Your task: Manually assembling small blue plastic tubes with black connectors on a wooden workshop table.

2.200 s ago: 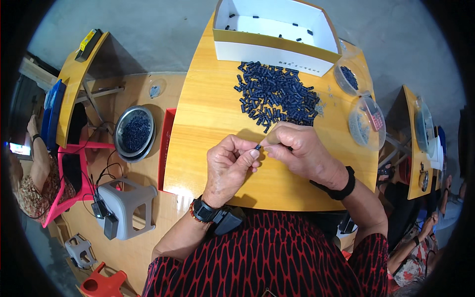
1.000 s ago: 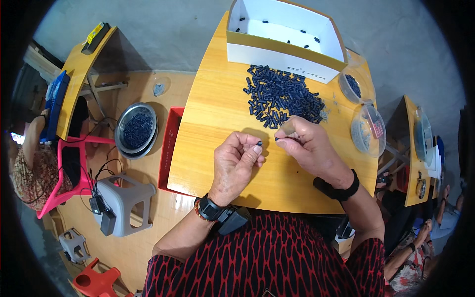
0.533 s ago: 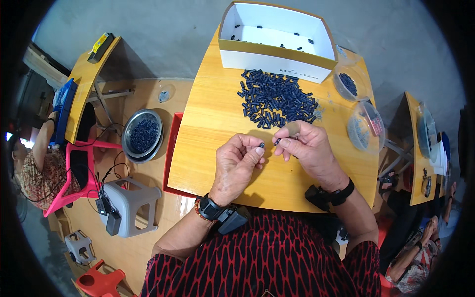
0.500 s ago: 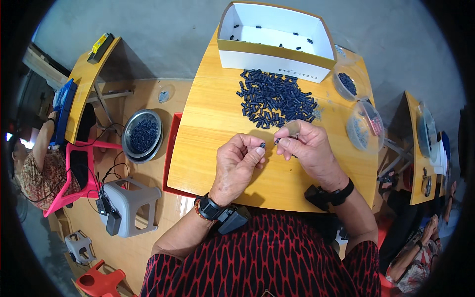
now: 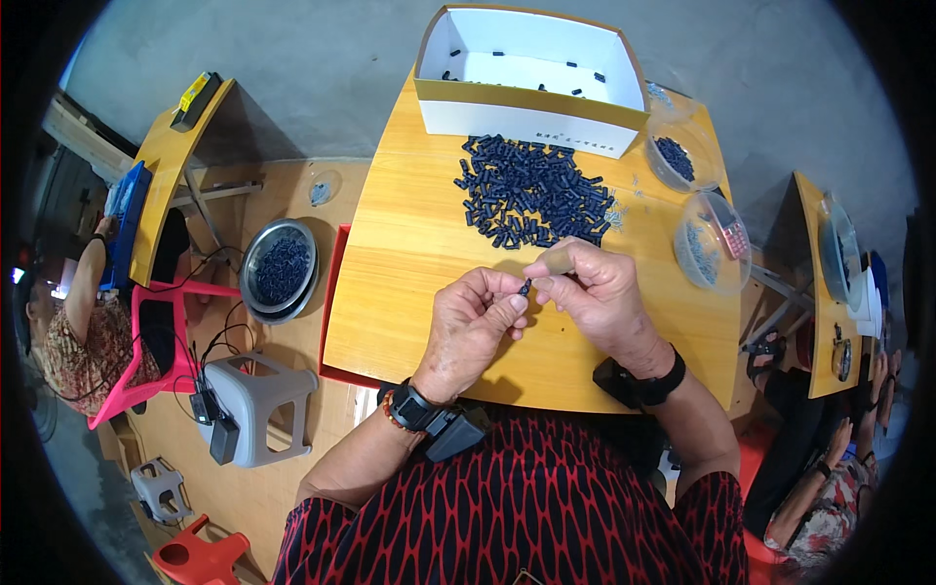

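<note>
A small dark plastic piece (image 5: 525, 288) is pinched between left hand (image 5: 473, 331) and right hand (image 5: 595, 297) fingers, near the dark pile (image 5: 531, 190); assembly step, likely needing careful alignment.

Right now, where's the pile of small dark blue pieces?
The pile of dark blue pieces lies on the far part of the wooden table, just in front of the white cardboard box and beyond both hands.

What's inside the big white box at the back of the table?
The white box holds only a few small dark pieces scattered on its white floor. Its near wall hides the strip of floor right behind it.
</note>
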The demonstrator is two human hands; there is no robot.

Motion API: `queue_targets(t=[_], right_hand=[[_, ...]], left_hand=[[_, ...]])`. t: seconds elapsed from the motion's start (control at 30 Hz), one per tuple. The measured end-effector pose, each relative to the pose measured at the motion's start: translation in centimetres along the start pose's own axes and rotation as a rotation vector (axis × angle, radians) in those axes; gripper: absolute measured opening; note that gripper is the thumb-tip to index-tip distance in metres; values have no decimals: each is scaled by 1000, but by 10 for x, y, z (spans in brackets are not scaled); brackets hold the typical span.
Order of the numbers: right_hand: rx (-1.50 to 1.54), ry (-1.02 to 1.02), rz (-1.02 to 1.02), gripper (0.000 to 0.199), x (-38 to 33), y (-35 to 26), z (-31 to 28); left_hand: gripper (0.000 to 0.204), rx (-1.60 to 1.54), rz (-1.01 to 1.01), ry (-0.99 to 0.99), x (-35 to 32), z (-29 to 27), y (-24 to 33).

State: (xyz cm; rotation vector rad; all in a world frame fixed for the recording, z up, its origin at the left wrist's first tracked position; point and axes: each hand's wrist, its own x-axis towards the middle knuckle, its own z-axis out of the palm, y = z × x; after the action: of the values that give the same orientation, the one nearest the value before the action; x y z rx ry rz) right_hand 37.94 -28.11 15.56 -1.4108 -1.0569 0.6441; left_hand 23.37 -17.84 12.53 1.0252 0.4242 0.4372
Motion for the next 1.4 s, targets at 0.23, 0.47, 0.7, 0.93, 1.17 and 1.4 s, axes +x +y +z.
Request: queue_targets(t=[0.23, 0.47, 0.7, 0.93, 1.17, 1.4], right_hand=[[-53, 2, -56, 8, 1, -1, 3], [-129, 7, -126, 7, 5, 6, 6], [-147, -46, -99, 4, 3, 7, 10], [-27, -87, 40, 8, -3, 13, 14], [-121, -113, -8, 26, 0, -5, 5], [-279, -94, -167, 18, 8, -3, 7]], left_hand=[[14, -45, -21, -16, 1, -5, -3], [13, -62, -27, 1, -1, -7, -1], [12, -62, -25, -3, -2, -13, -4], [12, -49, -42, -21, -6, -11, -1], [9, -182, -90, 3, -3, -20, -6], [6, -231, -89, 31, 1, -14, -3]])
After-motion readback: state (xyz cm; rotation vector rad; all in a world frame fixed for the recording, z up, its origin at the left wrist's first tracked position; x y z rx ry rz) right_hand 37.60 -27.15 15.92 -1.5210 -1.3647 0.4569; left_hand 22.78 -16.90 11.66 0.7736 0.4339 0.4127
